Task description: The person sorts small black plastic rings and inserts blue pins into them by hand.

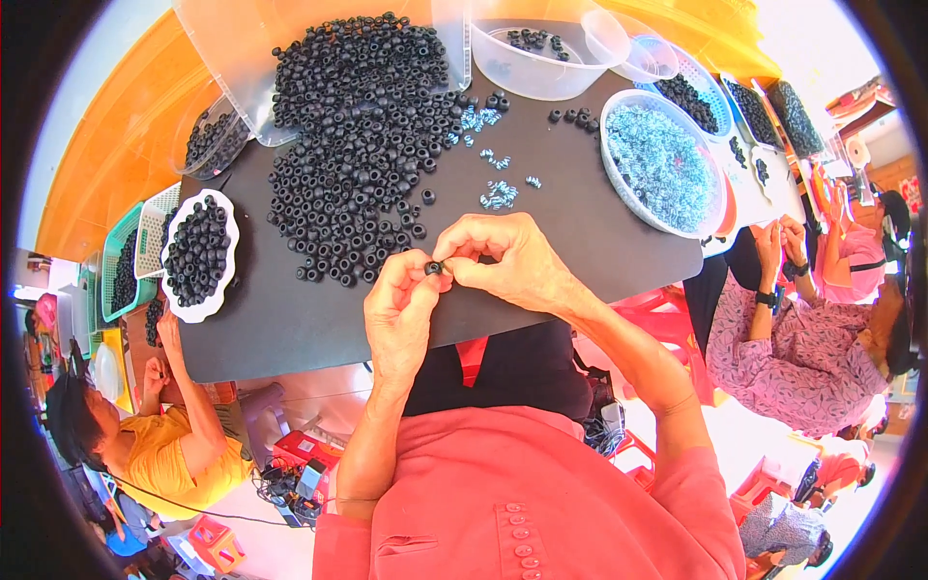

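Note:
Above the near edge of the dark table point(580, 227), my two hands meet at the fingertips. My left hand point(398, 307) is closed in a pinch on a small black round piece point(433, 268) with a hole in it. My right hand point(507, 259) is also pinched, its fingertips against that piece; what lies between them is too small to make out. Just past my hands spreads a big heap of similar black pieces point(362, 145). Small pale-blue coils like springs point(499, 195) lie in little clusters right of the heap.
A clear bin point(227, 58) lies tipped behind the heap. At the right stands a white round basket point(710, 217) of blue coils, with a clear tub point(541, 77) behind. A scalloped white dish point(228, 261) sits left. People work on both sides.

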`<state>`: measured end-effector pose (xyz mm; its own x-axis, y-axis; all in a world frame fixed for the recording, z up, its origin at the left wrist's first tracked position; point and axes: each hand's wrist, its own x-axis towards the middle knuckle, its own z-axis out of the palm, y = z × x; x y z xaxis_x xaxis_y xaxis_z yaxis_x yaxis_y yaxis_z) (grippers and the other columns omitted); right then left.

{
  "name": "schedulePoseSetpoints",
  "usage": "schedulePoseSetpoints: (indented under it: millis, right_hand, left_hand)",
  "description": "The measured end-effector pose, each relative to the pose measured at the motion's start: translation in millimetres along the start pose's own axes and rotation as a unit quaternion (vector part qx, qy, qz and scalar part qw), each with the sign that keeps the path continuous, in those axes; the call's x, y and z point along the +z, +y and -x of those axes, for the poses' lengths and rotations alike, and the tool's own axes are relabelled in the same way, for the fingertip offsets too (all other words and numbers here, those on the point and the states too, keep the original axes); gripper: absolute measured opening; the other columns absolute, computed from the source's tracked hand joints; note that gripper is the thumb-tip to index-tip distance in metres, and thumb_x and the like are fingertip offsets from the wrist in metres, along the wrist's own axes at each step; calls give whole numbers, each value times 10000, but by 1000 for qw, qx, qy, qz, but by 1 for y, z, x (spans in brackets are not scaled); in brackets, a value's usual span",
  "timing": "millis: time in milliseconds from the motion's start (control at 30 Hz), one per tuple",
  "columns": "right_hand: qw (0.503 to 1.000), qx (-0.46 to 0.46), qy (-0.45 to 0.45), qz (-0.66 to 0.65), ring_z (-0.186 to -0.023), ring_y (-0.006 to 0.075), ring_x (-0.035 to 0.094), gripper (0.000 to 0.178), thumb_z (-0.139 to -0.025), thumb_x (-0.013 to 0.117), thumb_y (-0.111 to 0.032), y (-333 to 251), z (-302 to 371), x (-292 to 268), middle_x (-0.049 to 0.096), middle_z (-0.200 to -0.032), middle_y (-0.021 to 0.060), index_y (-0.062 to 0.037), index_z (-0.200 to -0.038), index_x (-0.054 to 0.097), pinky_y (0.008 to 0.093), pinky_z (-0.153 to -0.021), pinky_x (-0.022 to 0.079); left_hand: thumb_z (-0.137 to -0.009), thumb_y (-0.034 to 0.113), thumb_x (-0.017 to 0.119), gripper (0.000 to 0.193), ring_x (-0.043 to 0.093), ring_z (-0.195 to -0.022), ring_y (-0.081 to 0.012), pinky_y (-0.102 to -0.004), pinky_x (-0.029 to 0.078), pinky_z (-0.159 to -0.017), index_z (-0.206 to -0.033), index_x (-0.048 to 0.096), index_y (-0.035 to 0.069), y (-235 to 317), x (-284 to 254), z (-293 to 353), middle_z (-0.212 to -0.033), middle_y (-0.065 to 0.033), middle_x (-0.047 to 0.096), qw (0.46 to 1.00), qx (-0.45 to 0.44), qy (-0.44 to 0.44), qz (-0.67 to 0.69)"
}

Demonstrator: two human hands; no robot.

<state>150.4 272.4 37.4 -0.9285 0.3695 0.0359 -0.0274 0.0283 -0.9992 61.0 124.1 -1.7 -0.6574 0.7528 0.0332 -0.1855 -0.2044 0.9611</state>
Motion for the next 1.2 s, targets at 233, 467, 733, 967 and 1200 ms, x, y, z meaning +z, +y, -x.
schedulePoseSetpoints:
  millis: [233, 467, 733, 967, 1200]
  right_hand:
    - [999, -29, 13, 26, -704, 108, 640, 157, -820, 628, -8, 1, 1, 0, 697, -822, 60, -23, -953, 711, 263, -657, 507]
    - [989, -110, 22, 96, -739, 144, 650, 171, -822, 618, 6, 7, 2, -1, 694, -902, 76, -16, -963, 713, 287, -674, 519]
    - [986, -124, 46, 104, -795, 149, 641, 224, -818, 630, 31, 7, 5, 10, 668, -923, 75, -39, -1018, 701, 291, -701, 530]
    - [987, -126, 24, 99, -757, 137, 621, 310, -782, 638, 29, 16, 6, 5, 633, -945, 65, -56, -1076, 683, 284, -741, 519]
    - [982, -157, 17, 105, -763, 137, 622, 345, -722, 680, 31, 17, 8, 7, 604, -1016, 56, -52, -1057, 682, 283, -730, 525]
  left_hand:
    - [-920, -46, 548, 152, 588, -880, -90, -252, 495, -837, -1062, 565, 6, -1, 2, 1, -960, 5, 544, 1000, -7, 10, 2]
    - [-908, -59, 548, 181, 566, -876, -75, -245, 494, -840, -1079, 563, 0, -5, 3, 1, -969, 9, 530, 1000, -4, 8, -17]
    - [-911, -47, 550, 178, 559, -858, -70, -241, 486, -826, -1084, 567, -12, -3, 5, 2, -954, 4, 559, 1000, 16, 16, 2]
    - [-912, -18, 561, 182, 605, -881, -89, -239, 481, -824, -1090, 601, -15, 3, -1, -1, -948, -30, 638, 1000, -24, 0, 11]
    - [-898, -20, 565, 153, 653, -944, -154, -276, 516, -850, -1040, 621, -17, 12, -1, -6, -990, -112, 679, 985, -92, -26, 145]
